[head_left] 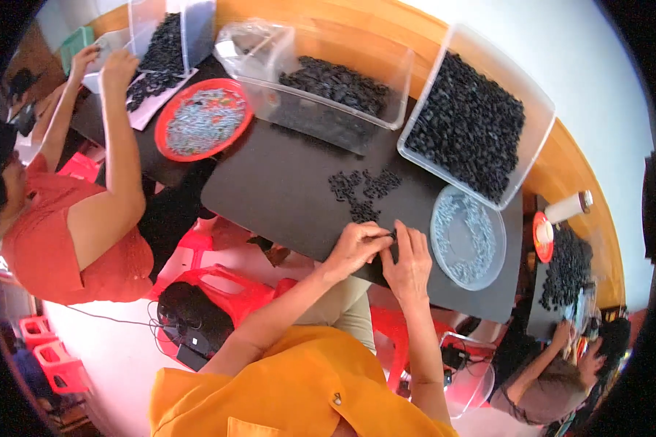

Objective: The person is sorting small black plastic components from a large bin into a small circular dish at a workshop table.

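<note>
Near the table's front edge, my left hand (354,250) and my right hand (408,266) meet with fingertips pinched. Between them is a small black piece (393,234), mostly covered by the fingers, so its shape is unclear. Just beyond my hands, a loose pile of small black parts (364,210) spreads over the dark table (270,186). To the right of my right hand lies a clear round tray (461,234), with many small silvery pieces scattered around its floor.
Behind the pile stand a clear bin (401,116) and a tilted clear bin (543,120), both with black parts. A red round tray (162,138) of silvery pieces is at left. Co-workers sit at left (87,233) and far right (561,390). Red stools (226,288) stand below.
</note>
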Available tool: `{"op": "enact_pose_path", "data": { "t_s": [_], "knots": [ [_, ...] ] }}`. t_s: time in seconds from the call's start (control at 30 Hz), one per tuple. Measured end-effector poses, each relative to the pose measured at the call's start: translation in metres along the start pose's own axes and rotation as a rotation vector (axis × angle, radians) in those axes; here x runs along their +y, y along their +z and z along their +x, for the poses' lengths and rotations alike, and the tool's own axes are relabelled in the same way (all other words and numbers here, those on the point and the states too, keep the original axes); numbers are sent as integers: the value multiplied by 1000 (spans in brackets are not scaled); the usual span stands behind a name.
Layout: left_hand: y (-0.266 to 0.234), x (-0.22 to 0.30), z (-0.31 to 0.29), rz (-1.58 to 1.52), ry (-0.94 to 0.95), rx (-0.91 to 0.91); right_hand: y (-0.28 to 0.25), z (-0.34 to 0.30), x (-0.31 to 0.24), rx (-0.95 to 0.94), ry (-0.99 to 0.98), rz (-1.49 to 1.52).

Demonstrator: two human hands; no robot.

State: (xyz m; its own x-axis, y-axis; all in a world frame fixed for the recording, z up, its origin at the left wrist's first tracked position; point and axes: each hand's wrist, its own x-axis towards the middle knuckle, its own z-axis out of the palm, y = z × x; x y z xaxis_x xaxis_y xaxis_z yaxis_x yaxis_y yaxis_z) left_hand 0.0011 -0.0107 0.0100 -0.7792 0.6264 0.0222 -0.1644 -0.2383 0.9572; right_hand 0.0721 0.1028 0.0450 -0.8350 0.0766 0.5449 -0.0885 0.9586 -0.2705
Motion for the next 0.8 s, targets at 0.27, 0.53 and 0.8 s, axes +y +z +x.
{"op": "enact_pose_path", "data": {
  "t_s": [0.27,0.53,0.8],
  "knots": [
    [5,-14,6,37,102,155,11,3,0,64,-16,-42],
    [-1,-15,8,153,118,80,10,6,3,59,-78,-18],
    [-3,25,-2,97,23,134,-2,-6,-8,138,178,162]
  ]
}}
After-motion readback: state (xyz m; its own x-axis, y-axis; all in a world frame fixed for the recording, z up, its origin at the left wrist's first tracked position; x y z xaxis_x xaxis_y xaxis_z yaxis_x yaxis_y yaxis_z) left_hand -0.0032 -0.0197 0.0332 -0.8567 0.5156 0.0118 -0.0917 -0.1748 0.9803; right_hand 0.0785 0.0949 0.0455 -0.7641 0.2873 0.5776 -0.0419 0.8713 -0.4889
